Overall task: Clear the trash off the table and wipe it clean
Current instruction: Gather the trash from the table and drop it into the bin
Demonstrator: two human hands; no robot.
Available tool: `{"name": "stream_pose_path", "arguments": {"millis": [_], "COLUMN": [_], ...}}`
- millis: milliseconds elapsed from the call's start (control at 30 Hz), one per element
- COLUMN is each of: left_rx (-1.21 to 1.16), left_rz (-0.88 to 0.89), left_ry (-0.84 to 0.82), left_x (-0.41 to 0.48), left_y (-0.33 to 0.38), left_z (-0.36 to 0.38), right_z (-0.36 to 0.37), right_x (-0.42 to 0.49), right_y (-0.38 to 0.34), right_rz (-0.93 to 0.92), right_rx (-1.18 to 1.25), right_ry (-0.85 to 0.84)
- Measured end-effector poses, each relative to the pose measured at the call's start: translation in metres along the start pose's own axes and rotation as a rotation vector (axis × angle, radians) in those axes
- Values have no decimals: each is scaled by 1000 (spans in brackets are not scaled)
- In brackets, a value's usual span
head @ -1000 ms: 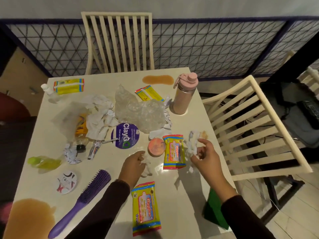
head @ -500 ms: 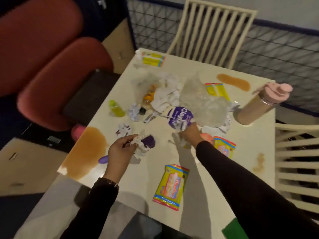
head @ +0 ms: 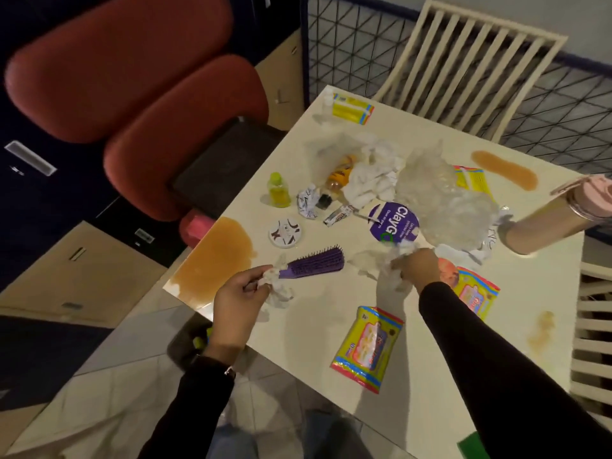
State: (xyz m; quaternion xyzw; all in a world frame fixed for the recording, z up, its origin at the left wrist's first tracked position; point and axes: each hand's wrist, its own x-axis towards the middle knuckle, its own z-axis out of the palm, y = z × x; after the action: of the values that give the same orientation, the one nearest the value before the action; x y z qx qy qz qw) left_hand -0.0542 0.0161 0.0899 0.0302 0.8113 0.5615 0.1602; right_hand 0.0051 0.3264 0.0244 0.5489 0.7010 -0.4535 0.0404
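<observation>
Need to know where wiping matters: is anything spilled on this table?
Yes, three brownish spills: a large puddle at the table's left corner, a streak near the pink bottle, a faint smear by the right edge. An orange bottle lies tipped among crumpled tissues.

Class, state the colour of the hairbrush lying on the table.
Purple; the hairbrush shows best in the head view.

Cream table [head: 430,376] strewn with litter, purple brush [head: 314,263] near its left edge, left hand [head: 236,299] pinching a white wad [head: 280,291] at the brush's handle, right hand [head: 417,268] just right of the brush gripping a pale scrap [head: 394,281], orange spill [head: 215,260] left of the brush, wipes pack [head: 366,354] nearer the person than the brush
</observation>
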Motion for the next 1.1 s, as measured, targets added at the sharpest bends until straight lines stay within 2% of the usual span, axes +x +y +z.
{"name": "stream_pose_path", "arguments": {"millis": [100, 200, 333, 433, 600, 700, 867, 967, 1100], "left_rx": [-40, -71, -116, -88, -4, 46, 43, 8, -8], "left_rz": [-8, -45, -85, -136, -236, -298, -431, -437, -375], "left_ry": [37, 76, 123, 123, 195, 199, 261, 295, 281], "left_x": [-2, -1, -1, 4, 10, 18, 38, 53, 82], "left_y": [-14, -39, -82, -124, -210, -262, -364, -426, -505], "left_z": [-37, -90, -175, -243, -322, -346, -356, -342, -309], "right_z": [8, 38, 126, 210, 346, 414, 524, 598, 684], "right_x": [-29, -88, -182, -252, -306, -298, -234, -190, -129], "right_y": [-8, -24, -47, -63, -54, -35, 32, 76, 122], "right_rz": [-98, -203, -278, -215, -106, 32, 161, 108, -51], "right_rx": [268, 467, 307, 221, 114, 118, -107, -301, -514], "right_ry": [107, 21, -174, -344, -453, -484, -414, -383, -373]}}
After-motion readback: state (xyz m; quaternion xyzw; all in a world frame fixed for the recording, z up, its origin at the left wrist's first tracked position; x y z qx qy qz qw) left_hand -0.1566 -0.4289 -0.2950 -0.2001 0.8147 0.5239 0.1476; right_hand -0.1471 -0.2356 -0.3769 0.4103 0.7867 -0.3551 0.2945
